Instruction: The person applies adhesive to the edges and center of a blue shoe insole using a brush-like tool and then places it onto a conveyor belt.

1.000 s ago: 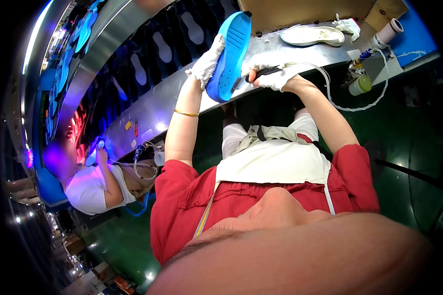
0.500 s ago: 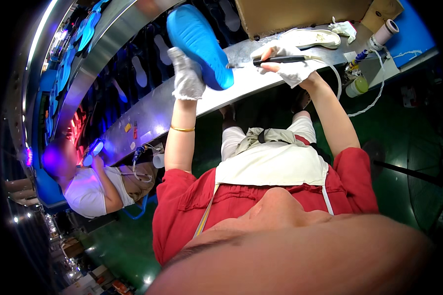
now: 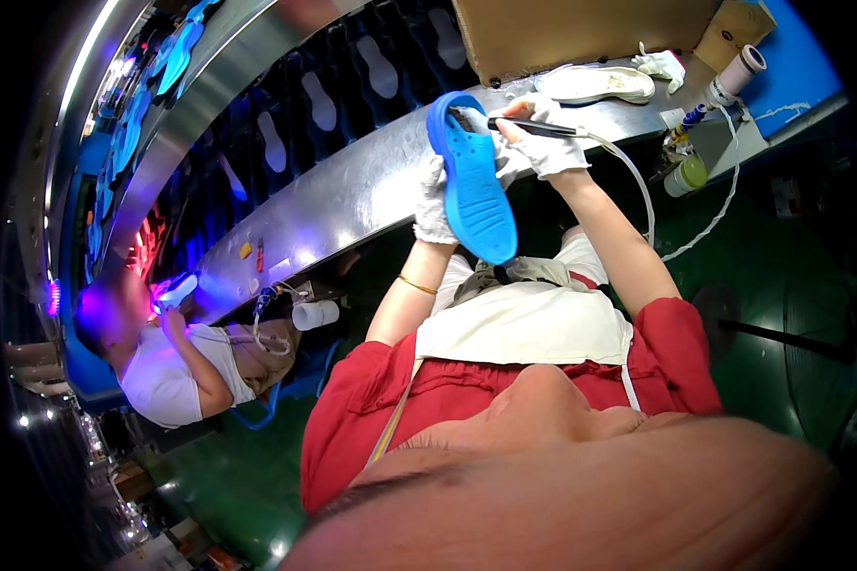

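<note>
A bright blue shoe sole (image 3: 478, 195) is tilted above the metal bench edge, its inner face with small holes and ridges toward me. My left hand (image 3: 433, 207), in a white glove, is closed on the sole's left side. In my gloved right hand (image 3: 550, 152) is a slim black-handled brush (image 3: 541, 127) with a white hose (image 3: 628, 169) trailing from its back end. The brush's tip reaches the far end of the sole, inside its raised rim; the tip itself is too small to make out clearly.
A pale shoe sole (image 3: 595, 84) and a white glove (image 3: 659, 67) lie beyond my right hand. Past the metal bench (image 3: 352, 195) runs a dark rack with grey soles (image 3: 378, 68). A cardboard panel (image 3: 581, 33) stands behind. At left, a seated co-worker (image 3: 176, 371) holds a lit piece.
The blue sole has come nearer to me and rightward, turned from its underside to its inner face. The brush tip now reaches inside its far end.
</note>
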Action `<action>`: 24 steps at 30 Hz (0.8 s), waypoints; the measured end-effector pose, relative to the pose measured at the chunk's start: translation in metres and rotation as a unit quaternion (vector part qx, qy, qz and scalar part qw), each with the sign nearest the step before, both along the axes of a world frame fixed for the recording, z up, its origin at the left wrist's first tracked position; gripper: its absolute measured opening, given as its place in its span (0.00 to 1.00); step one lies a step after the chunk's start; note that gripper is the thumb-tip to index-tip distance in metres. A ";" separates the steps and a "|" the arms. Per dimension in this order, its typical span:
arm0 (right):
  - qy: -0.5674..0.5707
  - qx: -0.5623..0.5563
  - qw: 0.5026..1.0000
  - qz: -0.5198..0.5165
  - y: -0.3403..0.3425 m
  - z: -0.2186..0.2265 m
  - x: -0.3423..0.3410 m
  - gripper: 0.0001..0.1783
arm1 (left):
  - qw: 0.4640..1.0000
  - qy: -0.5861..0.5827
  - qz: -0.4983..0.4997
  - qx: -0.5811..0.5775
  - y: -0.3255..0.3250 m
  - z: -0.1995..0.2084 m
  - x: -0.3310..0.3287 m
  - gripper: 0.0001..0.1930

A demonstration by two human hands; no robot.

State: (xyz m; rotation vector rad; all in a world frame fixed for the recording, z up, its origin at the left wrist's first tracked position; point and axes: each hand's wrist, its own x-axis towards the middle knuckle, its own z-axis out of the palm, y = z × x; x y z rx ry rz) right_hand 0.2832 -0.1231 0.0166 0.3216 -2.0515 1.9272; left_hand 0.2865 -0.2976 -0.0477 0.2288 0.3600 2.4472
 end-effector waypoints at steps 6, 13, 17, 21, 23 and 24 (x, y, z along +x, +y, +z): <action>-0.014 0.021 0.992 0.124 -0.004 0.006 0.025 0.13 | 0.997 -0.033 0.036 -0.057 0.012 -0.007 0.002 0.40; 0.105 0.056 0.989 0.090 -0.013 0.007 0.032 0.08 | 0.987 -0.007 0.109 -0.118 0.014 0.003 -0.009 0.41; 0.065 0.062 0.991 0.101 -0.019 0.005 0.040 0.10 | 0.980 -0.035 0.154 -0.123 0.012 0.012 -0.015 0.43; 0.176 0.221 0.959 0.041 -0.017 0.008 0.042 0.13 | 0.982 -0.022 0.162 -0.100 0.006 0.015 -0.023 0.38; 0.195 0.273 0.936 0.104 -0.016 0.011 0.044 0.13 | 0.980 -0.014 0.170 -0.098 0.002 0.015 -0.026 0.36; 0.172 0.245 0.948 0.104 -0.015 0.012 0.044 0.13 | 0.979 -0.008 0.173 -0.106 0.000 0.015 -0.028 0.36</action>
